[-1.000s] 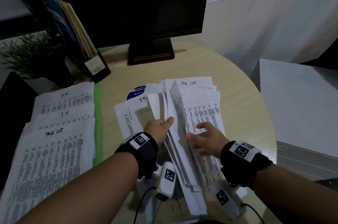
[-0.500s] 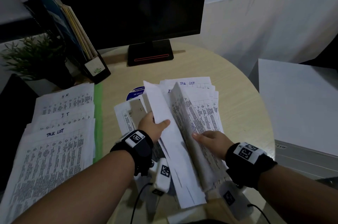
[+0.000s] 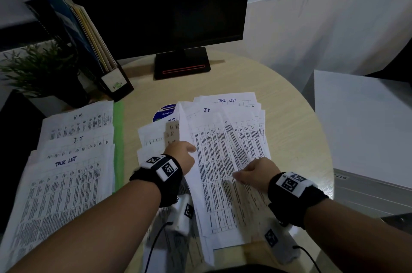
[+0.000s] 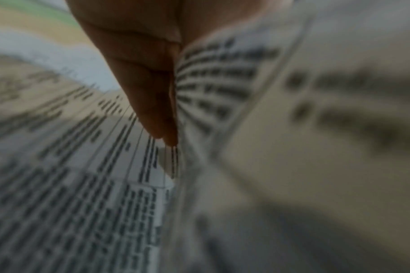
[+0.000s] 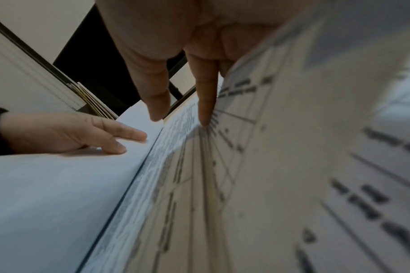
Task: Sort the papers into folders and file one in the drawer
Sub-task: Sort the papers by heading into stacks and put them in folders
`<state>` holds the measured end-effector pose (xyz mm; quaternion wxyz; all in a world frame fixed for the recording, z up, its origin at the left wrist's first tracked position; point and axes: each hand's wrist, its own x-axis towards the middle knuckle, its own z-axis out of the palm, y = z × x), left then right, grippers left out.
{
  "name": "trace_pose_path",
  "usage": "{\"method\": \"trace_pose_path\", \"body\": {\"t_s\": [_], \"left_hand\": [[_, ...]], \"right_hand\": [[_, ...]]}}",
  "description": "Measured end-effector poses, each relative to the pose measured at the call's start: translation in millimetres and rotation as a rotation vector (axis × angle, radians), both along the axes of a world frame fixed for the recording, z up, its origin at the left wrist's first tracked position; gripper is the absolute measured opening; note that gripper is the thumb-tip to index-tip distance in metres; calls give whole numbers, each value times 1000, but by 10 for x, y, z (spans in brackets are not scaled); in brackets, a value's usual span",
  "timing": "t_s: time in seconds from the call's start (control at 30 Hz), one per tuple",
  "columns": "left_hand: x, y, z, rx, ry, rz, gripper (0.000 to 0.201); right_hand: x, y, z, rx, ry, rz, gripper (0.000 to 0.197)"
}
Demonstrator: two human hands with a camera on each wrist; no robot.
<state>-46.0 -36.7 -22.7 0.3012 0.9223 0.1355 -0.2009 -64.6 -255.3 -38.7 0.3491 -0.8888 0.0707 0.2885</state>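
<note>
- Two hands are in the loose heap of papers at centre frame, and the whole move hinges on one lifted sheet standing between them.
- That sheet runs long from the lower middle of the frame up toward the monitor, tilted on edge, blank back facing left.
- The left hand is the nearer one: its straight fingers lie flat against the blank back, with no curl round the edge that I can see. So it props the sheet without clamping it.
- The right hand sits just right of it, lower centre, fingers stretched and pressing down on the printed pages underneath, holding nothing.
- My guess is the sheet goes left next, and the left hand is on the correct side to carry it.
- Over at the left of the frame the sorted piles wait, headed HR, IT and TASK LIST, with a green folder edge peeking out beside them.
- All this lies on a round pale table.
- At upper left, a file holder with folders stands beside a small plant.
- At right there's a white cabinet; I can't pick out a drawer from here.
</note>
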Motion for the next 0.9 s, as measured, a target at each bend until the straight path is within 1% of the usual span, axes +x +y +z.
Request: {"method": "trace_pose_path", "body": {"t_s": [0.07, 0.1, 0.13, 0.2, 0.23, 0.27, 0.33, 0.4, 0.47, 0.5, 0.57, 0.63, 0.67, 0.73, 0.77, 0.83, 0.87, 0.9], "left_hand": [[-33, 6, -46, -39, 16, 5, 44], [-47, 13, -78, -63, 21, 9, 44], [-55, 20, -113, -89, 24, 18, 45], [-77, 37, -170, -140, 37, 49, 45], [-90, 46, -192, -157, 47, 65, 45], [-104, 58, -214, -167, 55, 77, 44], [-131, 73, -228, -175, 68, 89, 42], [-151, 75, -207, -178, 75, 95, 42], [-158, 67, -177, -172, 82, 93, 43], [-164, 63, -161, -173, 82, 96, 43], [-174, 57, -137, -184, 80, 106, 43], [-183, 49, -117, -211, 68, 96, 40], [-190, 26, -90, -229, 48, 94, 36], [-191, -54, -33, -254, -4, 99, 15], [-194, -106, 11, -269, -16, 102, 15], [-182, -204, 50, -272, -6, 114, 40], [-166, -241, 55, -258, -3, 117, 47], [-150, -269, 60, -234, -3, 104, 48]], "right_hand": [[-9, 42, 6, -14, 33, 65, 30], [-10, 69, 8, -30, 39, 82, 31], [-16, 98, 15, -91, 35, 106, 36], [-23, 141, 30, -368, -30, 189, 54], [-29, 149, 41, -502, -63, 223, 60], [-42, 152, 69, -584, -89, 252, 62], [-34, 155, 76, -630, -85, 325, 65], [2, 161, 30, -544, 8, 370, 66], [11, 179, 10, -361, 100, 295, 57], [5, 184, 11, -288, 111, 257, 51], [-7, 191, 36, -199, 83, 214, 39], [-38, 200, 54, -69, 29, 148, 27], [-57, 213, 47, 11, -7, 100, 25], [-95, 265, 34, 116, -106, 27, 23], [-117, 298, 28, 135, -168, 22, 20], [-170, 364, 46, 203, -242, 32, 10], [-194, 394, 67, 245, -243, 36, 7], [-216, 416, 84, 283, -228, 40, 6]]}}
